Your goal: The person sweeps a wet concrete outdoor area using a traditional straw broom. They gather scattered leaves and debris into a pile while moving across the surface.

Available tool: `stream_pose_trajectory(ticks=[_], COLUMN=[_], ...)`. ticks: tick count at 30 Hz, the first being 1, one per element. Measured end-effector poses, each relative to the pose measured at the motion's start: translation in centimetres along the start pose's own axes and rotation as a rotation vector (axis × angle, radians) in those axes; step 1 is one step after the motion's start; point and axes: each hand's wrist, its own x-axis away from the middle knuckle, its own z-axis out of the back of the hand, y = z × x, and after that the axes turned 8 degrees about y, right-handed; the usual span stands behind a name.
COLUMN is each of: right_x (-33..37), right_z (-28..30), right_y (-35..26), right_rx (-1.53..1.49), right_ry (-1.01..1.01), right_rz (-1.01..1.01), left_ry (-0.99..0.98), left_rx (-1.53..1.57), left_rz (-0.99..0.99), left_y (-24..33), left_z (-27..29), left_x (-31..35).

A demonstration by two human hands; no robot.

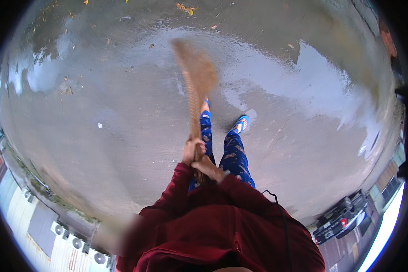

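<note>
Ahead of your feet, over wet grey concrete ground (149, 118), a long tan straw broom (193, 104) slants away from your waist, its fanned bristle head (197, 68) farthest out — so blurred that you cannot tell whether the tips touch the surface. Your left hand (192, 149) is wrapped round the handle on the side nearer the bristles; your right hand (207, 167) grips just behind it, nearer your body. Both are curled fully about the broom, with no gap showing.

Judged from what lies about, the work with it looks well short of finished. A small cluster of yellow and brown leaves (188, 9) rests on the far ground, brown leaf litter (66, 90) lies off to the left, and a small white scrap (99, 125) sits nearer you on that side. These bits are scattered rather than heaped, so gathering probably remains. Shiny pale wet patches (258, 63) spread ahead and to the right of the bristles — how much ground has been covered, you cannot tell from this view.
</note>
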Motion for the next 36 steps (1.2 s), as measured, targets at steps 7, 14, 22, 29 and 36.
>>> stream_pose_trajectory(ticks=[7, 14, 22, 29, 36], right_x=[-2.2, 9.6, 1.5, -10.4, -12.9], right_z=[8.1, 15.8, 33.5, 36.8, 14.7], right_y=[-8.5, -1.5, -1.6, -8.6, -6.1], right_rx=[0.027, -0.462, -0.943, -0.33, -0.18], right_ry=[-0.314, 0.181, 0.521, 0.713, 0.235], right_rz=[0.024, 0.206, 0.556, 0.378, -0.021], left_ry=[0.171, -0.476, -0.204, 0.761, 0.288], left_rx=[0.175, -0.894, -0.85, -0.512, -1.134], left_rz=[-0.528, -0.18, -0.511, -0.101, -0.325], left_y=[6.5, 4.1, 12.6, 7.6, 3.5], left_z=[-8.0, -15.2, 4.1, 31.2, 18.7], left_x=[0.0, 6.0, 4.6, 14.0, 18.0])
